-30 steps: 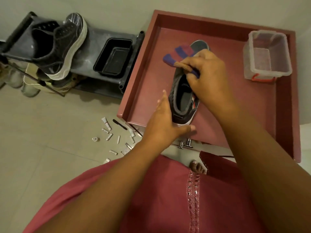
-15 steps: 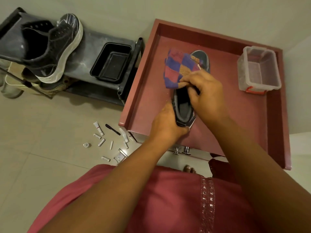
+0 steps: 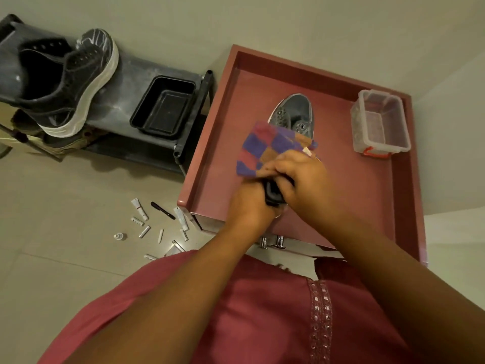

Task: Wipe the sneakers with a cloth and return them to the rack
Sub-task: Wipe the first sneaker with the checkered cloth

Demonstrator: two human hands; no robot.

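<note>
A dark grey sneaker (image 3: 296,114) lies on the red-brown tabletop (image 3: 341,185), toe pointing away from me. My left hand (image 3: 249,203) grips its heel end. My right hand (image 3: 299,177) holds a checked purple, red and orange cloth (image 3: 265,148) against the shoe's middle, near the collar. The cloth hangs over the shoe's left side and hides the laces. A second black sneaker with a white sole (image 3: 76,82) stands on the top shelf of the dark shoe rack (image 3: 126,82) at the left.
A black plastic tub (image 3: 164,107) sits on the rack beside the sneaker. A clear plastic box with a red handle (image 3: 380,122) stands at the table's far right. Small tubes and a pen (image 3: 162,210) lie scattered on the floor below the table's raised rim.
My right hand has drawn the cloth back along the shoe from the toe towards the heel, uncovering the toe. My left hand has closed round the heel.
</note>
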